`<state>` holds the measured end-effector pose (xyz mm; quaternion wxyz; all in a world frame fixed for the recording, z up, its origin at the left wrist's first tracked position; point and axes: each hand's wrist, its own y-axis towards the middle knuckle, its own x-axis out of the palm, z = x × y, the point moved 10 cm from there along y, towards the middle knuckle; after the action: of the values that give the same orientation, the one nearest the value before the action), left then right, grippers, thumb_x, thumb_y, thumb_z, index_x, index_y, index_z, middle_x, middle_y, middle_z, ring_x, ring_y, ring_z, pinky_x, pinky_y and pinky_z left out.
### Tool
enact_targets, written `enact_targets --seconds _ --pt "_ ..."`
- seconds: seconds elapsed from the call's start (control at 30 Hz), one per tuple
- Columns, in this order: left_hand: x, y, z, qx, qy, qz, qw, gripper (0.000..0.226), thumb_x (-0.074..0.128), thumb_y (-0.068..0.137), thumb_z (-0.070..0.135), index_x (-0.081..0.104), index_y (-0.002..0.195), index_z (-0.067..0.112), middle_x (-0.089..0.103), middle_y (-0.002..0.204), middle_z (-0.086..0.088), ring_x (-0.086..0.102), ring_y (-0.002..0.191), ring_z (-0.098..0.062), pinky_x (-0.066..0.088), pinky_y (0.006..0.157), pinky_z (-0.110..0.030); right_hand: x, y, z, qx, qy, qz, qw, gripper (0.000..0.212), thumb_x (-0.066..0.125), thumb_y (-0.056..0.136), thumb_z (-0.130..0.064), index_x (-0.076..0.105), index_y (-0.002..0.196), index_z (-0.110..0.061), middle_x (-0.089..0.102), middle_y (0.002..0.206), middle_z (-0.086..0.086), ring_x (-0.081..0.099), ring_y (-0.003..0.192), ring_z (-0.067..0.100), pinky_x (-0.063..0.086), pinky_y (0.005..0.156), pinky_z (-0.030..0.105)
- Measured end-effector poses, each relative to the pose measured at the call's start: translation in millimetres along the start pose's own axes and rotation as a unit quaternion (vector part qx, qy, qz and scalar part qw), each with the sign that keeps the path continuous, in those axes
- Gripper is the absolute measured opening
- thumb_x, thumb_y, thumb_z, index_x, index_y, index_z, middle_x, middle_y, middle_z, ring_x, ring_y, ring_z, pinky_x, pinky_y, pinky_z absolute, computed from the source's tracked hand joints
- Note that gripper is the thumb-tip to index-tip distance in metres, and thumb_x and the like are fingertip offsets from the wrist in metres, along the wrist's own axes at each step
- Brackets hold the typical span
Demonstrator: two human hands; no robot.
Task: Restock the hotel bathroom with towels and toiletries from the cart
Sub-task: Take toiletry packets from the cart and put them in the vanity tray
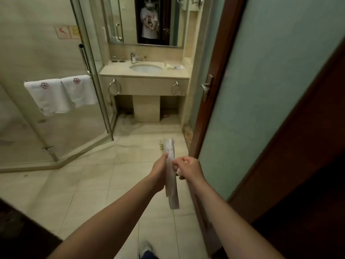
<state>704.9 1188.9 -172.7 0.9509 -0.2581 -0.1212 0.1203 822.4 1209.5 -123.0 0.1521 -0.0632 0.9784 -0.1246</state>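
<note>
Left hand (158,174) is wrapped around some long white toiletry packets (173,199), which stick out above and below it. Right hand (189,168) is just beside them, fingers curled, pinching their edge. The sink counter (143,75) is well beyond both.

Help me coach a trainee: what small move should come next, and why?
Probably walk forward to the counter. Both the left hand and right hand hold slim white packets, and the counter, where small items lie right of the sink, looks beyond reach.
</note>
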Motion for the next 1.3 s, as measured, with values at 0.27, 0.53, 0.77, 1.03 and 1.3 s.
enact_targets --seconds 0.27,0.53,0.77,1.03,1.3 --pt "-47 131 98 0.002 -0.059 0.041 0.997 0.037 0.04 0.092 0.033 0.063 0.1 0.006 0.064 0.081 -0.013 0.061 0.076 -0.027 0.047 0.075 -0.034 68 162 -64 0.009 0.031 -0.059 0.998 0.01 0.059 0.079 -0.007 0.067 0.086 -0.006 0.062 0.065 0.002 0.055 0.053 0.016 0.043 0.047 0.022" --pt "-98 228 194 0.038 0.0 0.076 0.996 0.021 0.055 0.092 0.013 0.067 0.107 0.005 0.072 0.088 -0.012 0.069 0.073 -0.022 0.052 0.052 -0.024 125 289 -105 0.063 0.071 -0.064 0.993 0.025 0.07 0.08 -0.013 0.059 0.102 -0.013 0.067 0.096 0.008 0.064 0.07 0.02 0.049 0.054 0.027" --pt "-160 317 253 0.054 -0.03 0.17 0.983 0.026 0.063 0.092 0.025 0.065 0.107 0.005 0.068 0.082 -0.005 0.065 0.069 -0.017 0.048 0.046 -0.022 203 396 -143 0.091 0.059 -0.163 0.981 0.015 0.07 0.085 -0.018 0.069 0.098 -0.008 0.067 0.082 0.008 0.057 0.057 0.017 0.042 0.049 0.026" --pt "-181 462 359 0.068 -0.046 0.22 0.972 0.023 0.054 0.095 0.032 0.058 0.107 0.013 0.06 0.082 0.0 0.057 0.072 -0.015 0.04 0.053 -0.027 251 574 -216 0.053 0.035 -0.185 0.981 0.022 0.071 0.084 -0.018 0.064 0.104 -0.011 0.069 0.095 0.01 0.063 0.065 0.017 0.047 0.049 0.025" --pt "-177 587 447 0.087 -0.059 0.226 0.969 0.014 0.058 0.091 0.01 0.065 0.102 0.005 0.067 0.083 -0.006 0.062 0.072 -0.018 0.05 0.058 -0.027 262 719 -268 0.06 0.025 -0.211 0.975 0.022 0.068 0.084 -0.013 0.059 0.103 -0.008 0.068 0.084 0.011 0.061 0.058 0.017 0.041 0.044 0.024"
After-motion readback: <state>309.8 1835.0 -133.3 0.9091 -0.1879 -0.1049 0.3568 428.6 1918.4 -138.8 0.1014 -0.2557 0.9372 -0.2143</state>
